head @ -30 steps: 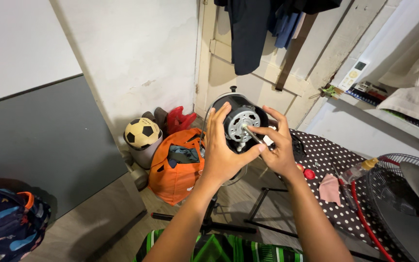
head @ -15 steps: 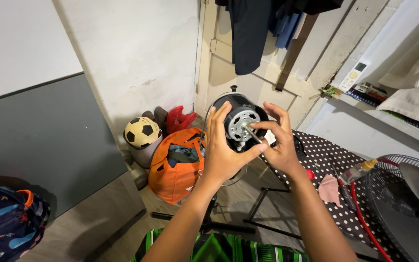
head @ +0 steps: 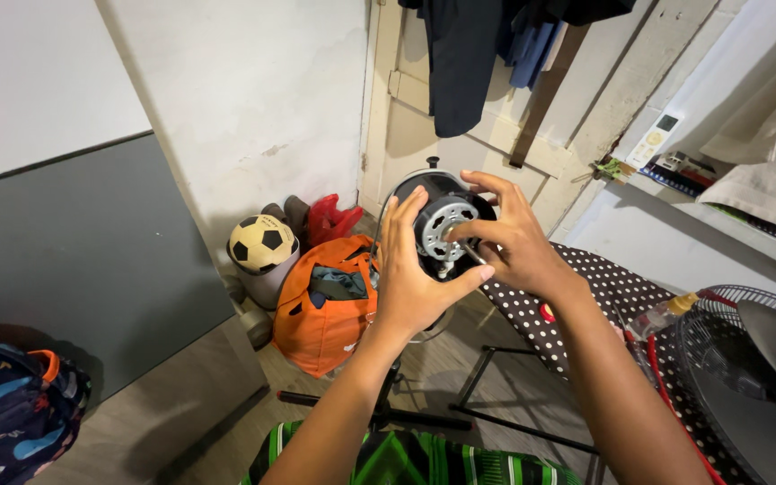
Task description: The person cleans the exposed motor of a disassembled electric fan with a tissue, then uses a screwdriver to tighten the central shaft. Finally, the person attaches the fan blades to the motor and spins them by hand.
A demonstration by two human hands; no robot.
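Observation:
A black fan motor housing (head: pixel 437 193) with a silver metal face (head: pixel 442 223) stands upright on a stand in front of me. My left hand (head: pixel 410 278) cups its left side and underside, fingers spread against the casing. On the right, my right hand (head: pixel 509 242) wraps over the housing, its fingertips pinching at the silver face near the shaft. What the fingertips hold is too small to tell.
An orange bag (head: pixel 325 305), a football (head: pixel 262 244) and a red bag (head: pixel 332 220) lie by the wall. A polka-dot ironing board (head: pixel 617 296) is at the right, with a fan grille (head: pixel 747 377) and a spray bottle (head: pixel 666 314). Clothes (head: pixel 464 63) hang on the door. A patterned backpack (head: pixel 11 409) sits bottom left.
My right hand's fingers have shifted slightly over the motor face. My left hand keeps its hold on the housing.

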